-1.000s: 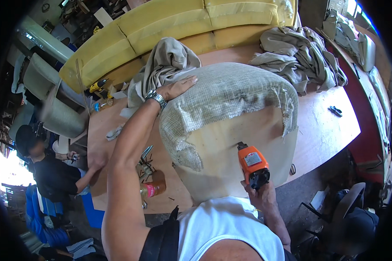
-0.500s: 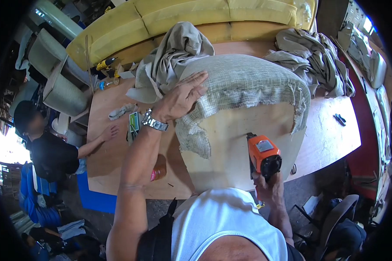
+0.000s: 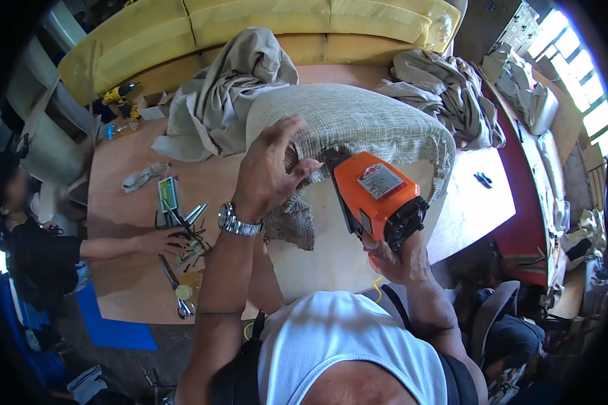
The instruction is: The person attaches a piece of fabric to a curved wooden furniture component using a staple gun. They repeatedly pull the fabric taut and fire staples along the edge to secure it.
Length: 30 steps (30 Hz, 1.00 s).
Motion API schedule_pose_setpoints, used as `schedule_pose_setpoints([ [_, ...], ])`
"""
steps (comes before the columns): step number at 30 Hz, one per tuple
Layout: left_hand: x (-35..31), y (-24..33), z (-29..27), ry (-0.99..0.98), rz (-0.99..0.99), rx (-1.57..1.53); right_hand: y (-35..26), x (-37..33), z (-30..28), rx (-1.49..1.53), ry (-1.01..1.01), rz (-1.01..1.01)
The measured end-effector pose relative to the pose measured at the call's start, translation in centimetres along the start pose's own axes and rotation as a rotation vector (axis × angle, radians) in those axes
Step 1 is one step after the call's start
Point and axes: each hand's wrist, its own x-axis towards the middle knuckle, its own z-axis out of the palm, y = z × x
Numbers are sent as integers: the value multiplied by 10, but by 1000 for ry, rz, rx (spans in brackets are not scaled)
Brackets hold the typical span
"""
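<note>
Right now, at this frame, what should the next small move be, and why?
I'd probably draw the left hand slightly away from the orange staple gun before firing. The right hand grips the gun, its nose at the frayed edge of the woven cloth, and the left thumb sits close beside that nose; whether they touch is hard to tell.

wooden table (image 3: 115, 216) | on it: fabric-covered board (image 3: 358, 115) | beige cloth heap (image 3: 446, 98) | scissors (image 3: 184, 310) | dark tool (image 3: 483, 179)
</note>
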Motion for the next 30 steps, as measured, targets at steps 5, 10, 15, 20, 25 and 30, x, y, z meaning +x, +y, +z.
schedule_pose_setpoints([
  [5, -9, -5, 9, 136, -34, -9, -21, 14, 11, -39, 25, -20],
  [10, -15, -6, 9, 160, -26, -66, -19, 14, 26, -89, 58, 67],
  [15, -27, -17, -4, 97, -74, -271, -21, 1, 17, -147, 27, 151],
  [20, 2, -76, -38, -24, -305, -865, -9, -43, -4, -211, 13, 375],
  [25, 85, -148, 11, -177, -195, -138, 28, -74, -10, -283, 43, 513],
  [30, 102, -127, 36, -607, -162, -124, 33, -79, -3, -128, 77, 466],
])
